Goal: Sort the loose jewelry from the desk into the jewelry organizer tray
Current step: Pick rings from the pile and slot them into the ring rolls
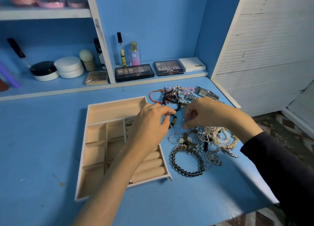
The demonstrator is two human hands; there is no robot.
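The right grip [209,113] pinches a silver ring [185,122] at the jewelry pile's [207,139] edge; the left grip [151,122] curls by a black beaded bracelet [174,120], hold unclear, organizer tray [117,101] beneath it. Tangled chains could snag the ring

- I note a blue desk [42,140] across the lower frame.
- Blue shelving [51,13], white-edged, upper left.
- White slatted panel [271,47], right.
- Patterned floor [285,125], lower right.

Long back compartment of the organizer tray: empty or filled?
Empty where visible: the long back compartment shows only bare beige lining; the left hand overlaps its right end.
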